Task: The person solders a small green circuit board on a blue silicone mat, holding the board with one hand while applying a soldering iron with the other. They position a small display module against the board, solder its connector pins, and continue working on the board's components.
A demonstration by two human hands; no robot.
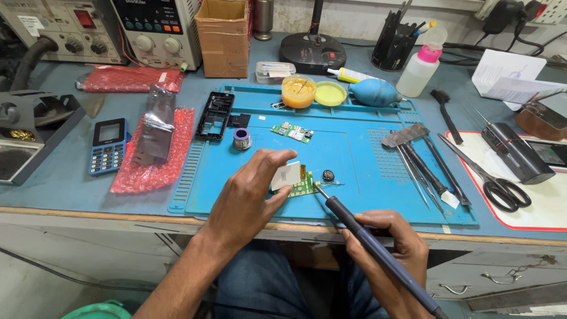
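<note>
My left hand [248, 192] pinches a small green circuit board [302, 188] with a white screen module [287, 175] folded up on it, near the front of a blue work mat [348, 150]. My right hand [393, 251] grips a dark blue soldering iron [369, 245]; its tip touches the board's right edge. A small round black part [328, 175] lies on the mat just right of the board. A second green circuit board [292, 132] and a solder spool [241, 139] sit farther back on the mat.
A black phone frame [215, 115], blue keypad phone front [108, 145], red bubble wrap [155, 156], tweezers and tools [416, 159], scissors [490, 180], orange paste tub [298, 91], blue air blower [375, 93], squeeze bottle [420, 68], cardboard box [223, 36] and power supplies [150, 29] surround the mat.
</note>
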